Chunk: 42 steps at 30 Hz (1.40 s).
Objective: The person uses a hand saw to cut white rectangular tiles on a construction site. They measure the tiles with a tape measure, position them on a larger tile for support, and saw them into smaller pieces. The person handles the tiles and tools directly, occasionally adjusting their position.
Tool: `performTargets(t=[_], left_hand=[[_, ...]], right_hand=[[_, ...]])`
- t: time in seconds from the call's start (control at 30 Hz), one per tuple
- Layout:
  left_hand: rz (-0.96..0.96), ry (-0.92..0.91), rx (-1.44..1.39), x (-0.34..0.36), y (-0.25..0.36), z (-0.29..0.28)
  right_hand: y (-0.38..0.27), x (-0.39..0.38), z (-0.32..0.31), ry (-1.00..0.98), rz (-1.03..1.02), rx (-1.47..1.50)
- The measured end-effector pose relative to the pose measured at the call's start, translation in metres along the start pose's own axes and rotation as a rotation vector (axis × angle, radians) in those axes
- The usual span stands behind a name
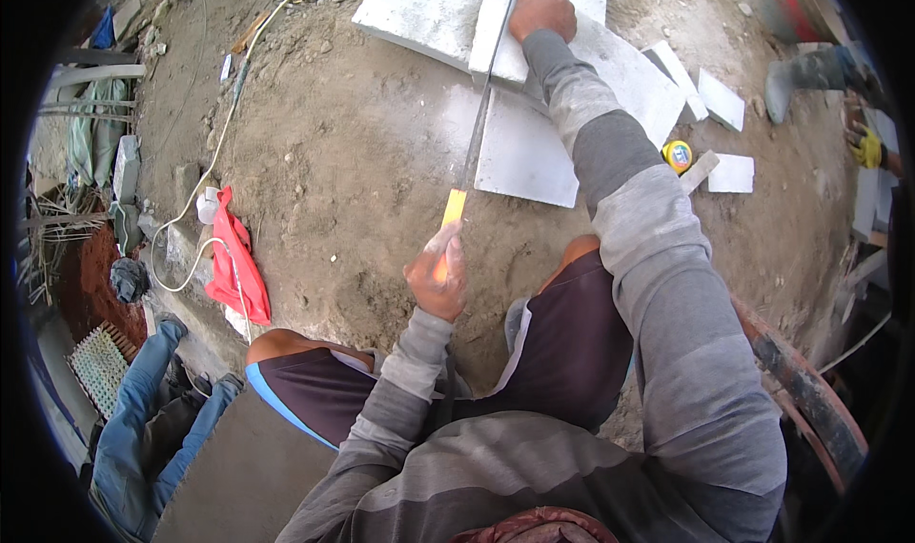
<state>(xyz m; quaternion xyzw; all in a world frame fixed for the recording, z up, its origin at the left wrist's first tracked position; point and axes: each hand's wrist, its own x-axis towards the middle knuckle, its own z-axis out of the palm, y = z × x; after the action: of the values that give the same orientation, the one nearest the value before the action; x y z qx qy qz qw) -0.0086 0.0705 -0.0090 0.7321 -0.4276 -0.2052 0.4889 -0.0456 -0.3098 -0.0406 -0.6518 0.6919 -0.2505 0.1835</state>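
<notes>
My left hand (437,274) is closed around the yellow-orange handle (455,206) of a handsaw. The saw's long grey blade (475,135), seen nearly edge on, runs away from me along a white lightweight block (502,43). My right hand (543,11) bears down on that block beside the blade, its fingers curled and partly cut off by the upper edge. Beneath lie larger white slabs (410,14), and another white block (526,152) leans on the near side. Whether the teeth are inside the material cannot be made out.
To the right lie a yellow tape measure (678,156) and white offcuts (730,174). A red cloth (235,257) and pale hose (221,148) are at left. Another person's jeans-clad legs (143,400) show lower left; a boot (780,90) and yellow-gloved hand (865,146) are far right.
</notes>
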Motion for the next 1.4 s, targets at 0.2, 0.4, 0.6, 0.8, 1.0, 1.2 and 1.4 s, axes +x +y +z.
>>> performTargets(t=[0.2, 0.4, 0.6, 0.8, 1.0, 1.2, 1.4], left_hand=[[-0.012, -0.037, -0.072, 0.032, -0.009, 0.016], [-0.056, -0.062, -0.053, 0.023, -0.010, 0.013], [-0.098, -0.061, -0.042, -0.013, 0.003, -0.021], [-0.095, -0.152, -0.073, 0.097, 0.041, 0.030], [-0.024, -0.090, -0.030, 0.044, 0.050, -0.015], [-0.086, -0.180, -0.051, 0.110, 0.049, 0.028], [0.016, -0.077, -0.030, 0.028, -0.008, 0.008]], right_hand=[[0.023, 0.045, 0.015, 0.096, -0.047, -0.049], [-0.014, 0.022, 0.006, -0.054, 0.070, 0.010], [0.017, 0.039, 0.024, 0.113, -0.050, 0.056], [-0.003, 0.024, 0.004, 0.175, -0.085, 0.138], [-0.005, 0.024, -0.006, 0.134, -0.105, 0.161], [0.004, 0.027, 0.003, 0.138, -0.071, 0.076], [0.002, 0.036, 0.006, 0.119, -0.042, 0.047]])
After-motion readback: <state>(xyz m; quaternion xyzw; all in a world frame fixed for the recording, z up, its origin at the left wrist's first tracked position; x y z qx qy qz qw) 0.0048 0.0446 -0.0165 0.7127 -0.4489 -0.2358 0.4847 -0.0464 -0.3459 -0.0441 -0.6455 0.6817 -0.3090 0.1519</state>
